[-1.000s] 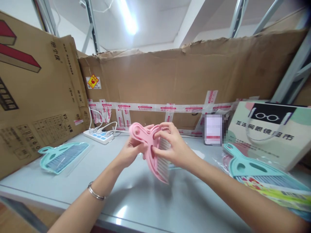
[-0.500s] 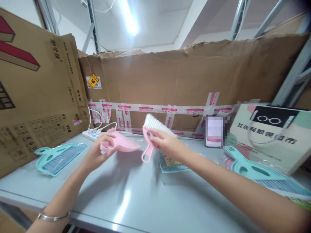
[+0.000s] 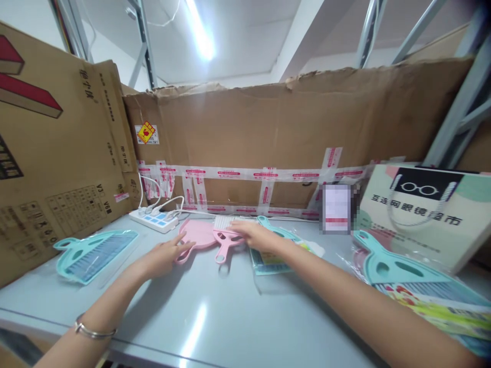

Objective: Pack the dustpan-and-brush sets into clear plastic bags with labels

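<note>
Low over the table, a pink dustpan (image 3: 199, 234) lies with its handle towards me. My left hand (image 3: 166, 255) grips it at the handle side, fingers closed on the edge. Just right of it is a pink hand brush (image 3: 225, 238) with white bristles pointing away and its looped handle towards me. My right hand (image 3: 255, 236) holds the brush by its right side; some fingertips are hidden. The brush head overlaps or touches the dustpan's right edge. Right of the brush, a wrapped teal dustpan set (image 3: 268, 261) lies partly behind my right forearm.
Another teal dustpan and brush set (image 3: 97, 255) in plastic lies at left, and one more (image 3: 406, 271) at right. A power strip (image 3: 155, 221) with cables stands at the back. Cardboard (image 3: 238, 128) walls the rear. A blurred phone (image 3: 337, 208) and a paper bag (image 3: 414, 214) stand right.
Both hands have lowered the dustpan and brush to the tabletop and brought them together. The dustpan has turned flat, and the brush now lies flatter beside it.
</note>
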`<state>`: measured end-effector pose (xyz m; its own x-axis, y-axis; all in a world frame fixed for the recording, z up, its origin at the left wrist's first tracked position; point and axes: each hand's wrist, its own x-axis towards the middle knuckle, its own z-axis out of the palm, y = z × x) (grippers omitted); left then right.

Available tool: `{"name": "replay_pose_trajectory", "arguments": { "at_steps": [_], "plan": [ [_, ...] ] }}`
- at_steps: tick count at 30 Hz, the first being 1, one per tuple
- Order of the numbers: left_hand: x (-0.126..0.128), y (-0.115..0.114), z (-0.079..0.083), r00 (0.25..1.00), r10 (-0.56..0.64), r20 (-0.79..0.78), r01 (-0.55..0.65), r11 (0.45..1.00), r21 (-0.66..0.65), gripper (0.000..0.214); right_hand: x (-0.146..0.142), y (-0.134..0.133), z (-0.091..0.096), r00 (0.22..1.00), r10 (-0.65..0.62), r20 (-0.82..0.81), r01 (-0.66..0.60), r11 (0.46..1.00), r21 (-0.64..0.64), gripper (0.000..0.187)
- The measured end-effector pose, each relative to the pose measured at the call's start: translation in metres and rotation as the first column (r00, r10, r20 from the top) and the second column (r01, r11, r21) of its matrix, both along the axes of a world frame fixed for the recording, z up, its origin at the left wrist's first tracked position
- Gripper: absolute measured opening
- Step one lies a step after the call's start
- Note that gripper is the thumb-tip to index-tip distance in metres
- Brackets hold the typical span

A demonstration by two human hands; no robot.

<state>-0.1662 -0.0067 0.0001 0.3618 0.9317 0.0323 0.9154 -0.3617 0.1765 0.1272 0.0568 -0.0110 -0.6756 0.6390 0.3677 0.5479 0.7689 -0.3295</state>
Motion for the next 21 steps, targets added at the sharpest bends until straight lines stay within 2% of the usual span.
{"name": "replay_pose_trajectory", "arguments": {
  "at_steps": [2,3,5,6,7,9,12,14,18,21],
  "plan": [
    [0.015,-0.006,0.006,0.993,0.104,-0.055,-0.096,0.986,0.137,0.053,0.028,0.003,0.002,0.963,-0.212,-0.167,0.218,0.976,0.02,0.048],
    [0.026,-0.009,0.009,0.99,0.134,-0.054,-0.12,0.972,0.201,0.048,0.043,0.004,0.002,0.917,-0.344,-0.204,0.354,0.935,0.015,0.041],
    [0.05,-0.015,0.014,0.999,0.048,-0.004,-0.046,0.982,0.183,0.041,0.073,0.005,0.0,0.823,-0.546,-0.156,0.547,0.836,-0.042,0.028],
    [0.063,-0.018,0.015,0.999,-0.023,0.045,0.017,0.991,0.136,0.039,0.084,0.005,-0.003,0.793,-0.602,-0.097,0.591,0.798,-0.12,0.031],
    [0.075,-0.021,0.015,0.994,-0.078,0.081,0.071,0.994,0.087,0.039,0.093,0.005,-0.007,0.779,-0.627,-0.033,0.609,0.768,-0.198,0.038],
    [0.098,-0.025,0.012,0.992,-0.112,0.051,0.11,0.993,0.043,0.047,0.1,0.004,-0.014,0.78,-0.625,0.042,0.606,0.735,-0.306,0.048],
    [0.119,-0.025,0.006,0.992,-0.092,-0.088,0.096,0.994,0.044,0.044,0.094,0.005,-0.02,0.797,-0.604,0.03,0.58,0.75,-0.319,0.041],
    [0.123,-0.022,0.003,0.991,-0.056,-0.119,0.065,0.995,0.072,0.038,0.088,0.006,-0.018,0.814,-0.58,0.034,0.557,0.762,-0.329,0.032],
    [0.118,-0.017,0.006,0.996,0.081,-0.038,-0.072,0.975,0.209,0.039,0.091,0.005,0.002,0.838,-0.546,-0.021,0.51,0.796,-0.326,0.025],
    [0.118,-0.017,0.013,0.99,0.142,-0.009,-0.132,0.942,0.308,0.04,0.107,0.001,0.028,0.803,-0.583,-0.124,0.537,0.798,-0.275,0.019]
  ]
}}
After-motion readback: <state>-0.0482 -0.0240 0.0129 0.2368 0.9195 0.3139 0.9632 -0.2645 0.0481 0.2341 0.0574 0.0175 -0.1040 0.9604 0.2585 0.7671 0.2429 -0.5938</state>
